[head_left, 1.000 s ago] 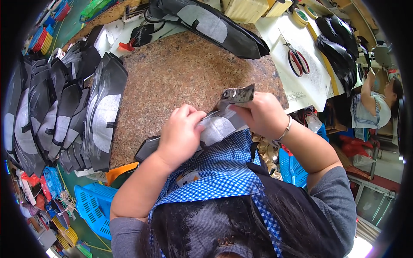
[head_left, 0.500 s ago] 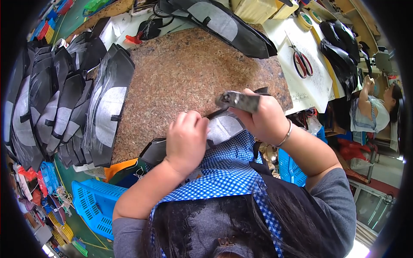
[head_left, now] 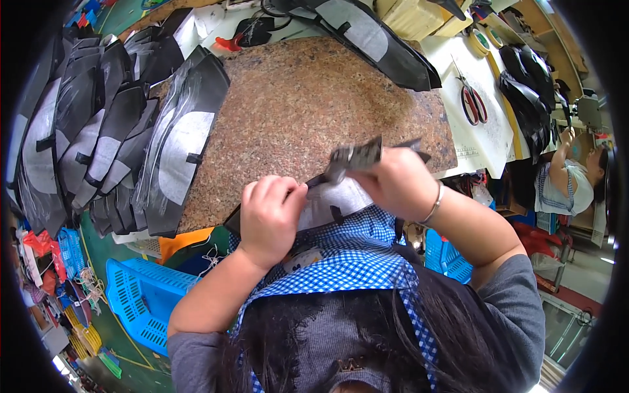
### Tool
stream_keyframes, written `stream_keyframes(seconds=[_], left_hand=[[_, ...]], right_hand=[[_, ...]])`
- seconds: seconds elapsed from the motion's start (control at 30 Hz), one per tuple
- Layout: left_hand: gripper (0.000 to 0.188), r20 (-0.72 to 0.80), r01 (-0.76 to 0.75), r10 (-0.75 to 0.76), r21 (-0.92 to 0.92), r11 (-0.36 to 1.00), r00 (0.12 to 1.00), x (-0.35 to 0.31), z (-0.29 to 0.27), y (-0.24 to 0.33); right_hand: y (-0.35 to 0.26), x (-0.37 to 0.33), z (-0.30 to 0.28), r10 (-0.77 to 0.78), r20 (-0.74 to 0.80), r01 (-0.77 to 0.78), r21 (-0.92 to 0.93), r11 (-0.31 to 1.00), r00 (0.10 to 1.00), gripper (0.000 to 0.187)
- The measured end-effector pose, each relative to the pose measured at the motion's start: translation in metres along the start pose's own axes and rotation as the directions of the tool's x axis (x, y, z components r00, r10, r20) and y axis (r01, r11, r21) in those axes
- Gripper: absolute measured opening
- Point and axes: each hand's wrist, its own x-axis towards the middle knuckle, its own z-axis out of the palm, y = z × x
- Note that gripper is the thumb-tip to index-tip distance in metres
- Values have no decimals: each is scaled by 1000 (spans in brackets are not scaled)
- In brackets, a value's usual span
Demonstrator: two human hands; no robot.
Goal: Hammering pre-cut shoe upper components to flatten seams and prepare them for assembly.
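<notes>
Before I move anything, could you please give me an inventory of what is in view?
Patched piece: one, black and light grey, slab's near edge
Tool: one, metallic grey, in right hand
Stone slab: one, mottled brown, centre
Stacked pieces: many, black and grey, left and far edge of slab
Scissors: one pair, red-and-black handles, right of slab
Tape rolls: two, green and cream, upper right
Baskets: at least two, blue, either side of the person
Co-worker: one, white and checked clothing, right edge
Apron: one, blue-and-white check, on the person
Left hand: one, bare, at patched piece
Right hand: one, bare, fingers around tool
</notes>
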Motion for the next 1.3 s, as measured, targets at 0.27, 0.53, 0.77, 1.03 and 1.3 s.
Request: stream_keyframes(seconds=[0.27, 0.53, 0.77, 1.03, 1.3], left_hand=[[16, 51, -15, 14, 7, 1000, 999, -2, -15, -18], [17, 11, -21, 20, 45, 999, 1000, -11, -27, -31], [10, 25, -103, 106, -103, 989, 994, -13, -23, -37], [18, -159, -35, 23, -74, 997, 987, 24, 24, 0], [17, -6, -138, 138, -53, 989, 990, 21, 0, -20]], right_hand=[[-36, 21, 0, 10, 274, 19, -104, 994, 962, 21], [-45, 19, 15, -110, 194, 137, -132, 982, 975, 15], [-44, 17, 31, -81, 154, 80, 11, 997, 985, 23], [5, -8, -4, -11, -136, 25, 104, 994, 991, 26], [-8, -1, -2, 29, -17, -28, 51, 998, 999, 23]])
